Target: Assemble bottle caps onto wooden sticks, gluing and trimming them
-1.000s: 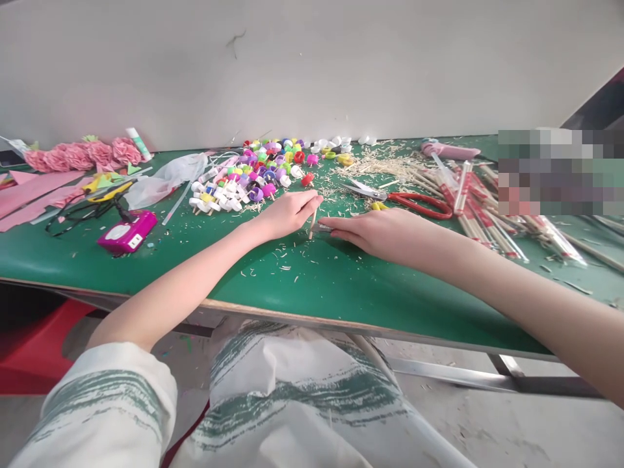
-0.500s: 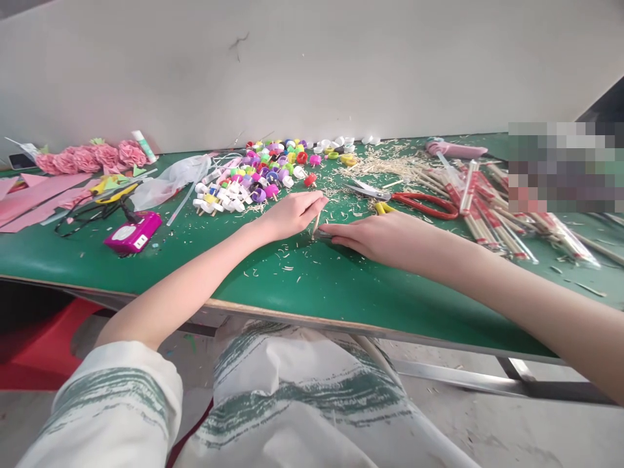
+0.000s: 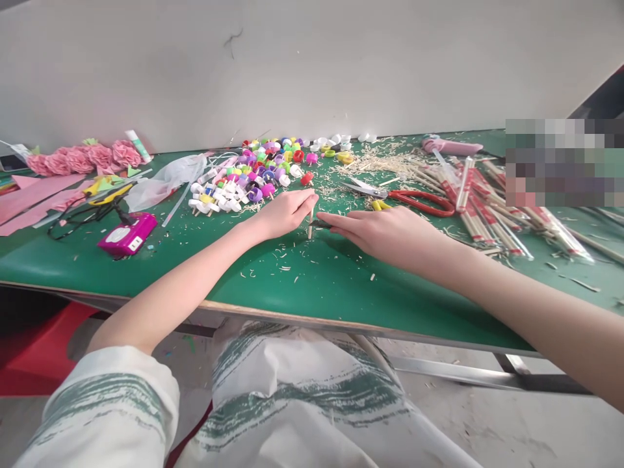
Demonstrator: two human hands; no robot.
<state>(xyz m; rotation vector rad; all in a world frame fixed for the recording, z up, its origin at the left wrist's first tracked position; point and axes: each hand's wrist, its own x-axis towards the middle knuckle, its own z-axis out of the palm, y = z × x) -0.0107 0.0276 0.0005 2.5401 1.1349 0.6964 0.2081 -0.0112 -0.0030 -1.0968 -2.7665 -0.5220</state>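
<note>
My left hand (image 3: 290, 211) is closed around the top of a short wooden stick (image 3: 310, 229), which stands nearly upright with its lower end near the table. My right hand (image 3: 365, 227) reaches in from the right, fingers closed on a small dark blade (image 3: 320, 224) that meets the stick's side. Most of the blade is hidden by the fingers. Pale wood shavings (image 3: 285, 268) lie scattered beneath both hands. Just beyond my right hand are red-handled scissors (image 3: 422, 201). Behind my left hand sits a pile of coloured and white bottle caps (image 3: 268, 172), some with short sticks in them.
Packs of wooden chopsticks (image 3: 478, 208) in red-and-clear wrappers lie on the right. A magenta box (image 3: 127, 234) with a cord, a clear plastic bag (image 3: 168, 182), pink paper flowers (image 3: 97, 158) and a glue stick (image 3: 139, 146) are on the left. The green table (image 3: 273, 296) ends at a wooden edge.
The blade has shifted slightly along the stick, and the stick stands more upright. Both hands stay close together. The whole view has moved a little.
</note>
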